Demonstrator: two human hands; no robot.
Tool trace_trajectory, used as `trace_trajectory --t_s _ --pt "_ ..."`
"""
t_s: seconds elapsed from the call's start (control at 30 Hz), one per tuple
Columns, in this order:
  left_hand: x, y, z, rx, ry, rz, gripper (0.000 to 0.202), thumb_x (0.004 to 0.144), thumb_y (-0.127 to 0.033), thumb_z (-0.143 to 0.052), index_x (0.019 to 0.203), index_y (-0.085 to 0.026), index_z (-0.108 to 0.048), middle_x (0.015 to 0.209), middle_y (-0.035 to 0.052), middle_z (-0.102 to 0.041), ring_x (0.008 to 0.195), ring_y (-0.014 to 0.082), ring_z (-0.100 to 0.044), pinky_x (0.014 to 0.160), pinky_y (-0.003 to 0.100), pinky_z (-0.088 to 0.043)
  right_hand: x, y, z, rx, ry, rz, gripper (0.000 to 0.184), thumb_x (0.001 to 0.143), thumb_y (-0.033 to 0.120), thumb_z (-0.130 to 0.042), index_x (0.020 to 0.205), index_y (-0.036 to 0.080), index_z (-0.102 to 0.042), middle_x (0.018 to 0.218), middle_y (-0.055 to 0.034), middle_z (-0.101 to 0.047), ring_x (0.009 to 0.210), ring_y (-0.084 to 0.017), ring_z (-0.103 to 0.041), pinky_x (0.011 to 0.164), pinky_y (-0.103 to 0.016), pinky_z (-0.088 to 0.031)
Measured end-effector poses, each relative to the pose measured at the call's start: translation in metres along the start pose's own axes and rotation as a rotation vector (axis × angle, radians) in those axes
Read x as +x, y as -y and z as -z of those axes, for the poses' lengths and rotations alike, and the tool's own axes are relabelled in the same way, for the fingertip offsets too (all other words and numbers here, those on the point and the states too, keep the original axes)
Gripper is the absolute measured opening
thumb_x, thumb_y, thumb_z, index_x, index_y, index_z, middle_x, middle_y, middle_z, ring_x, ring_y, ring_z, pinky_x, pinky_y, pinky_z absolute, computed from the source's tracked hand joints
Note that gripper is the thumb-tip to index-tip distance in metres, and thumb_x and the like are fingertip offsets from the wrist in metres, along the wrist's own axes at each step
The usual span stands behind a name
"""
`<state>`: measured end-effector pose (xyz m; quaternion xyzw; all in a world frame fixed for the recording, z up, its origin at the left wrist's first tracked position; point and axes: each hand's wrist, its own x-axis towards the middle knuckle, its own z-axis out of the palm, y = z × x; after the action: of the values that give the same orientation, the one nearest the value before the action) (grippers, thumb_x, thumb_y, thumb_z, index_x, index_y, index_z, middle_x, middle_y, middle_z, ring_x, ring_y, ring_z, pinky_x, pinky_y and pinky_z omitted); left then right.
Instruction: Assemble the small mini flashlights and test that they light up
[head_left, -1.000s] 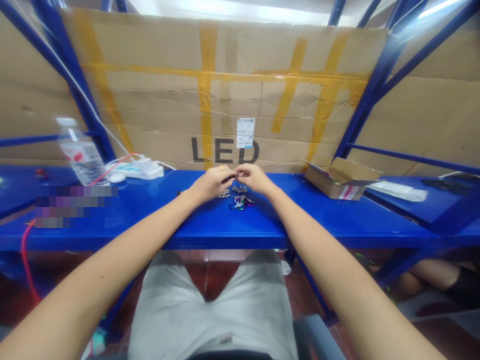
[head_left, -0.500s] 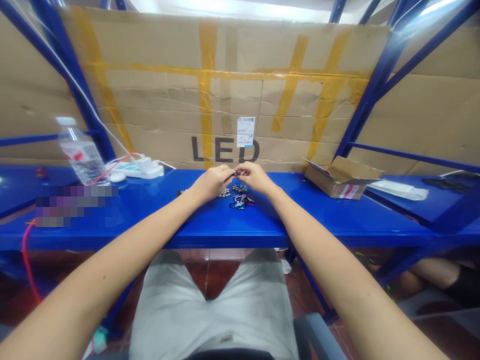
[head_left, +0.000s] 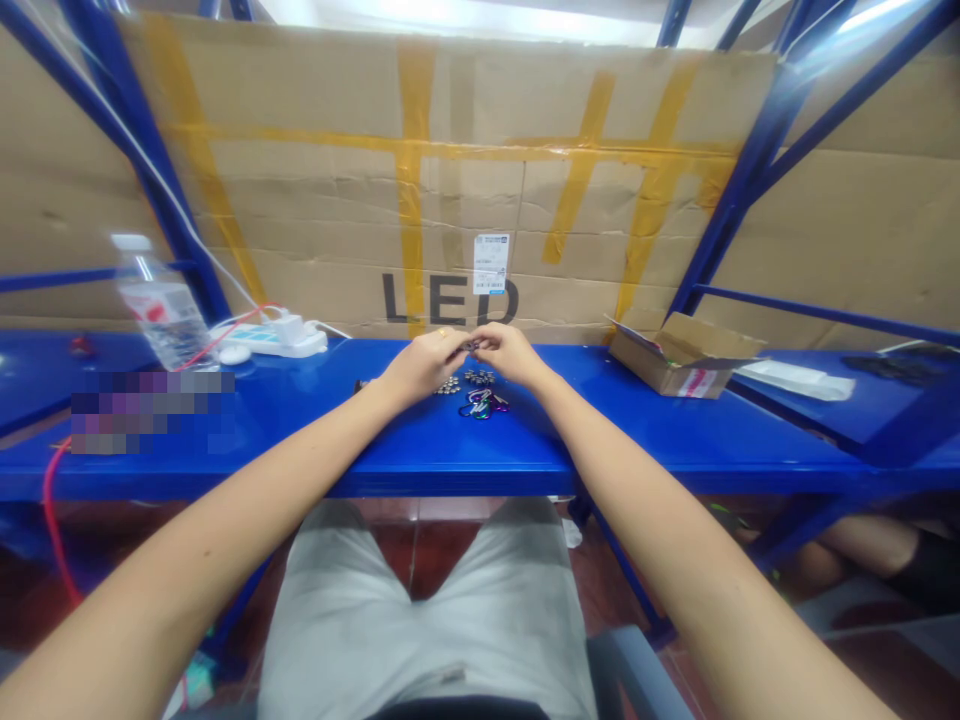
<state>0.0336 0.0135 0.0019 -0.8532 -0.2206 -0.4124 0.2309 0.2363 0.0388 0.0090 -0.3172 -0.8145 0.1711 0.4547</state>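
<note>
The small metal piece looked dark and shiny, perhaps a ring, though it was too tiny to tell. It sat at the frame's centre, pinched where the left hand and right hand met. Both hands' fingertips were closed on it, just above the silver rings and coloured clips on the blue bench.

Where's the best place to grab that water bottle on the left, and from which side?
Probably wrap the water bottle around its labelled middle, coming from the front: it stands upright on the blue bench, with a blue post behind and a red cable to its right. Free the left hand first; both it and the right hand pinch a small metal piece.
</note>
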Motion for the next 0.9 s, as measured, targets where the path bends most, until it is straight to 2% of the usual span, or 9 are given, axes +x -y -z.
trace_trajectory --t_s 0.3,0.4,0.5,0.63,0.77,0.83,0.9 --pt "0.002 -0.007 0.005 -0.025 0.011 -0.006 0.015 0.096 -0.021 -0.054 0.098 -0.017 -0.069 0.093 0.0083 -0.069 0.081 0.0162 -0.066 0.075 0.029 -0.053 0.001 0.000 0.000 0.096 0.025 -0.040 0.019 0.069 0.012 -0.061 0.084 0.016 -0.072 0.082 -0.0030 -0.070 0.075 -0.015 -0.063 0.073 -0.029 -0.053" --pt "0.006 -0.007 0.013 -0.043 -0.010 0.093 0.014 0.093 -0.019 -0.056 0.097 -0.017 -0.069 0.089 0.0067 -0.069 0.076 0.0151 -0.064 0.073 0.028 -0.052 0.001 0.000 0.000 0.126 0.035 -0.071 0.017 0.071 0.014 -0.063 0.085 0.015 -0.071 0.077 -0.0024 -0.070 0.074 -0.016 -0.063 0.073 -0.030 -0.053" --pt "0.005 0.005 0.019 -0.038 0.015 0.255 0.014 0.089 -0.017 -0.056 0.093 -0.018 -0.070 0.085 0.0053 -0.071 0.071 0.0151 -0.062 0.070 0.029 -0.051 0.000 -0.002 0.001 0.121 0.018 -0.080 0.014 0.072 0.016 -0.065 0.084 0.015 -0.071 0.080 -0.0038 -0.072 0.079 -0.017 -0.065 0.078 -0.031 -0.054" --pt "-0.007 0.028 0.016 -0.038 0.245 0.326 0.021 0.081 -0.013 -0.055 0.089 -0.019 -0.074 0.087 0.0064 -0.076 0.078 0.0187 -0.067 0.075 0.031 -0.052 0.000 -0.004 0.002 0.099 0.024 -0.063 0.013 0.071 0.016 -0.065 0.082 0.015 -0.072 0.084 -0.0055 -0.073 0.084 -0.018 -0.066 0.082 -0.033 -0.053" --pt "-0.018 0.036 0.012 -0.062 0.538 0.411 0.022 0.079 -0.016 -0.058 0.088 -0.019 -0.077 0.093 0.0071 -0.078 0.085 0.0212 -0.071 0.077 0.030 -0.052 0.000 -0.007 0.002 0.082 0.043 -0.071 0.015 0.070 0.014 -0.064 0.082 0.015 -0.073 0.083 -0.0054 -0.073 0.082 -0.018 -0.066 0.082 -0.033 -0.054" --pt "-0.019 0.035 0.012 -0.084 0.615 0.473 0.020 0.077 -0.017 -0.059 0.084 -0.020 -0.077 0.091 0.0064 -0.079 0.083 0.0216 -0.072 0.075 0.029 -0.052 0.000 -0.007 0.001 0.071 0.051 -0.074 0.016 0.068 0.012 -0.063 0.081 0.015 -0.073 0.082 -0.0047 -0.073 0.081 -0.017 -0.066 0.082 -0.033 -0.054" --pt "-0.018 0.034 0.012 -0.101 0.634 0.502 0.019 0.075 -0.016 -0.059 0.082 -0.020 -0.077 0.089 0.0064 -0.079 0.082 0.0219 -0.072 0.073 0.029 -0.052 0.000 -0.008 0.001 0.054 0.056 -0.079 0.017 0.067 0.010 -0.063 0.080 0.015 -0.073 0.080 -0.0038 -0.072 0.080 -0.017 -0.066 0.080 -0.031 -0.054"
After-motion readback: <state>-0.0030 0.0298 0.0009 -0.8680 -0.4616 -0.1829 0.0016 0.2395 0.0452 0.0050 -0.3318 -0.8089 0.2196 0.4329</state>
